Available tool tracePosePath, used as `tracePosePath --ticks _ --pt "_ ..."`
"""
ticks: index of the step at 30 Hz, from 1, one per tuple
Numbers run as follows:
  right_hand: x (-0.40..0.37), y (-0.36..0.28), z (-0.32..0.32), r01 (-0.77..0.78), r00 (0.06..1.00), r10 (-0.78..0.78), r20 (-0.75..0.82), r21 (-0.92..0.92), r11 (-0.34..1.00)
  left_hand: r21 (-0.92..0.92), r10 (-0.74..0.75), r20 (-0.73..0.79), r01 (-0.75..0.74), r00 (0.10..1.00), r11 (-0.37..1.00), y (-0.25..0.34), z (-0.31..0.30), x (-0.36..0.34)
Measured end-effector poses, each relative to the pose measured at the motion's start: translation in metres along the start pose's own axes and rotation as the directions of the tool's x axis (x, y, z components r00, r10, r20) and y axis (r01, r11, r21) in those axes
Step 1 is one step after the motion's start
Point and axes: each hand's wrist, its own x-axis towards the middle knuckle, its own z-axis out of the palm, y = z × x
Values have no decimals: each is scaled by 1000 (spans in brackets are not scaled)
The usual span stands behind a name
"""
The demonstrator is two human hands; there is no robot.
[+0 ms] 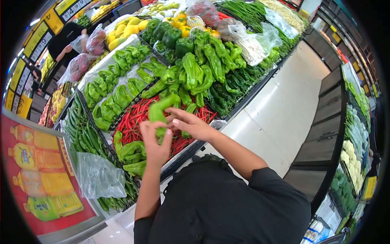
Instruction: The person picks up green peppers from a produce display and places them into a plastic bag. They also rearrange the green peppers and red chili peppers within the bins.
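Green and curved, the pepper (157,110) is held above the red chillies (136,116); I see the left hand (155,142) closed around its lower part. The right hand (191,125) is beside it, fingers bent, but I cannot tell whether they grip it.

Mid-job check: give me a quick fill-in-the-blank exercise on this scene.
The left hand holds a pepper coloured ____.
The thin chilies heaped below the hands are ____.
The see-through bag by the long chilies is made of ____.
The wearer's shirt is ____.

Missing words: green; red; plastic; black.
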Motion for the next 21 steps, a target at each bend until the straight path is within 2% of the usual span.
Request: tracePosePath --ticks 2,3,6,7,8,9,11,13,17,21 --pt "4 -2 11 -137 986 136 -100 0 991 96 10 64 -16 998 995 5 14 -18" --pt "5 4 15 -165 977 175 -125 82 983 92 -11 56 6 998 996 6 19 -22" --pt "5 15 17 -107 989 109 -96 25 994 55 -95 42 92 995 994 9 21 -35" --pt "7 17 21 15 992 -5 -128 83 996 19 -127 50 126 991 992 10 19 -37" --pt "10 21 18 13 997 -7 -80 83 996 -19 -156 58 158 986 987 10 17 -38" --pt "15 25 13 13 999 -10 -33 82 997 -18 -92 84 94 992 995 6 12 -38" --pt "25 25 7 6 998 -12 60 98 995 -238 -163 -9 156 987 959 7 12 -39" --pt "31 30 8 73 994 -77 75 60 996 -403 -274 -55 230 960 886 6 12 -41" --pt "30 31 6 175 979 -165 123 -74 982 -484 -420 -152 303 895 821 8 14 -29" --pt "28 10 0 222 961 -181 211 -187 957 -466 -476 -64 395 877 792 1 6 -18"
